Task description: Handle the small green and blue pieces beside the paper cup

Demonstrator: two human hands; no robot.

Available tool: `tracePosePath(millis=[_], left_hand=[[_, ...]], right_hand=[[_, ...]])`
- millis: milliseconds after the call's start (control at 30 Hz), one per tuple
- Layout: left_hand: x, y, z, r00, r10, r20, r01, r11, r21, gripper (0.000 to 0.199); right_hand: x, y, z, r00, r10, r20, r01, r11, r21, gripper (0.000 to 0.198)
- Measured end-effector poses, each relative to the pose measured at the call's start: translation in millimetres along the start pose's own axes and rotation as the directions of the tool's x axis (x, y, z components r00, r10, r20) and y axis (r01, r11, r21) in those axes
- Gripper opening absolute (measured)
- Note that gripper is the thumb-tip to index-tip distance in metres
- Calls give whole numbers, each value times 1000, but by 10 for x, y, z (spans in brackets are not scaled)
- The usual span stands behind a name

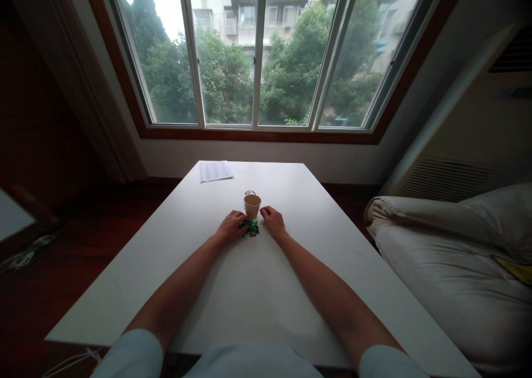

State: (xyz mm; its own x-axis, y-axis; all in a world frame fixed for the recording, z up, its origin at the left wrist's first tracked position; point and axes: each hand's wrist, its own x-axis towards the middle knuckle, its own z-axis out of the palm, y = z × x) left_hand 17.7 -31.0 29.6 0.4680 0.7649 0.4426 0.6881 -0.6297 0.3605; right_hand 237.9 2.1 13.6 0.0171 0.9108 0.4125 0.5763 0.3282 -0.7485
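A small tan paper cup [252, 205] stands upright near the middle of the table, and its inside looks bare as far as I can see. Just in front of it lies a little heap of small pieces [251, 228], mostly green with some dark, red and yellow ones, too small to name. My left hand [231, 226] rests at the heap's left side, its fingers apart and bent over the edge of the pieces. To the right of cup and heap is my right hand [272, 220], fingers curled and tips pinched together; anything between them is too small to make out.
Behind the cup lies a thin dark loop [250, 193]. Printed sheets of paper [216, 171] are at the white table's [233, 300] far left corner. A couch with a pale cover [449, 267] stands on the right, and a window [257, 62] is ahead.
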Motion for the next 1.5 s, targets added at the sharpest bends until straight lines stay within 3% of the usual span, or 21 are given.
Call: tracePosePath(millis=[533,1500], left_hand=[[1,-20,14,998,-54,-17,54,998,9,23],[19,3,52,983,-130,-126,109,981,-163,21]], right_hand=[[-25,-35,-27,999,-22,24,22,1000,10,30],[-41,-32,-29,998,-48,36,48,999,6,30]])
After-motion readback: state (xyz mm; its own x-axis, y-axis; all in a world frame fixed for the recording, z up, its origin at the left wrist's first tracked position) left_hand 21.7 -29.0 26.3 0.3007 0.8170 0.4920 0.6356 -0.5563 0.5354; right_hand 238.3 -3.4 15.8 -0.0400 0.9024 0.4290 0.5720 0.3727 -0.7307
